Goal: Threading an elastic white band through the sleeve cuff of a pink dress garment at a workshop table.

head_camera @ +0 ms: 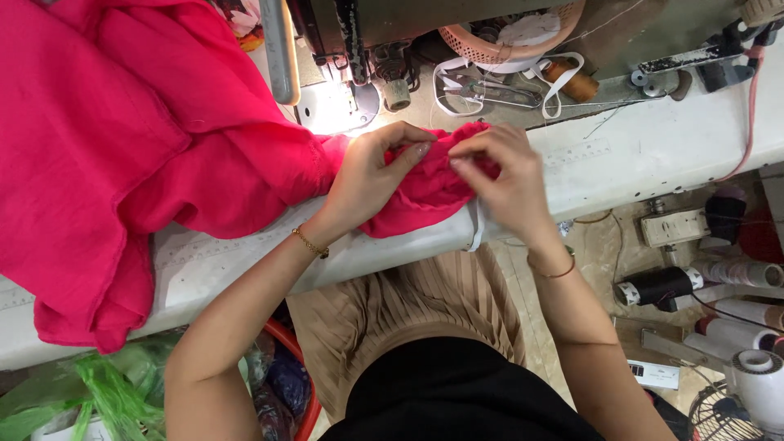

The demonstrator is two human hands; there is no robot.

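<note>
A large pink fabric (122, 139) lies piled over the left of the white sewing table (653, 147) and hangs off its front edge. My left hand (371, 175) and my right hand (502, 180) both pinch a bunched end of this fabric near the table's front edge, fingertips close together. The sewing machine (343, 49) stands just behind them, its lit needle plate (335, 106) to the upper left of my left hand. Each wrist wears a thin bracelet.
A pink basket (506, 41), scissors (490, 90), white tape and a brown thread spool (572, 82) sit behind the hands. Thread cones and spools (719, 286) lie on the floor at right. A green plastic bag (90, 392) is at lower left.
</note>
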